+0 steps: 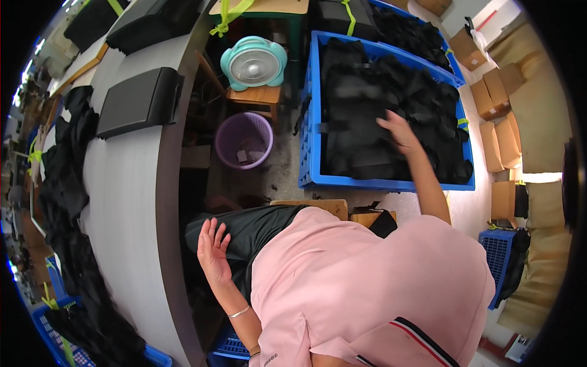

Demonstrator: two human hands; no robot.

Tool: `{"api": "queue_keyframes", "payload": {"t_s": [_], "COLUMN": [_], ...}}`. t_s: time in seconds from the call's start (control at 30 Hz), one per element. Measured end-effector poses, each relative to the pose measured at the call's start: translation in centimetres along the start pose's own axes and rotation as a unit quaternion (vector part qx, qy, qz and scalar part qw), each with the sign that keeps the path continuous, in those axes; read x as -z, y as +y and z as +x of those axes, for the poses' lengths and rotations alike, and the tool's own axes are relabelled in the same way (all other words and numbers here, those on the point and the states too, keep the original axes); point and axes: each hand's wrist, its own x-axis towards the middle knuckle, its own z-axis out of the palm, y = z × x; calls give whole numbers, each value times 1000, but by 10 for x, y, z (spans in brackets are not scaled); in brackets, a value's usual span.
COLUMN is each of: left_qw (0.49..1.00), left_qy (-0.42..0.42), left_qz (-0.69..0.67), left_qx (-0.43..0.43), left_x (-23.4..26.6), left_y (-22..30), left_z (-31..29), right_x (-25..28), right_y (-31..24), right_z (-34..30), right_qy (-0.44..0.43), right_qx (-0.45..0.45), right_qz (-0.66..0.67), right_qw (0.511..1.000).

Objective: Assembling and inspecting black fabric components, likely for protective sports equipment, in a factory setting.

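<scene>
My right hand [400,133] reaches over the blue plastic crate [315,110], which is heaped with black fabric pieces [348,125]. Its fingers are apart and slightly blurred, just above the heap; I see nothing gripped, and I cannot tell whether the fingertips touch the fabric. By my dark-trousered leg [244,229], my left hand [214,249] is raised with its fingers stretched out and its palm bare.
On my left runs a long grey table [131,202] bearing a stack of black pieces [137,103] and loose black fabric [67,196]. Ahead are a purple basket [224,147] and a turquoise fan [254,64] on a wooden stool [260,95]. Cardboard boxes [491,92] line the right side.
</scene>
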Motion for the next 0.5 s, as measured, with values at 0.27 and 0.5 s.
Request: {"api": "queue_keyframes", "payload": {"t_s": [0.27, 0.5], "left_qw": [987, 979], "left_qy": [157, 154], "left_qz": [-13, 56], "left_qx": [13, -122], "left_x": [69, 80], "left_y": [-14, 34], "left_z": [-55, -68], "right_x": [15, -7], "right_y": [120, 239], "right_z": [20, 44], "right_qy": [29, 8], "right_qx": [152, -127], "right_qz": [-493, -712], "right_qw": [856, 691]}}
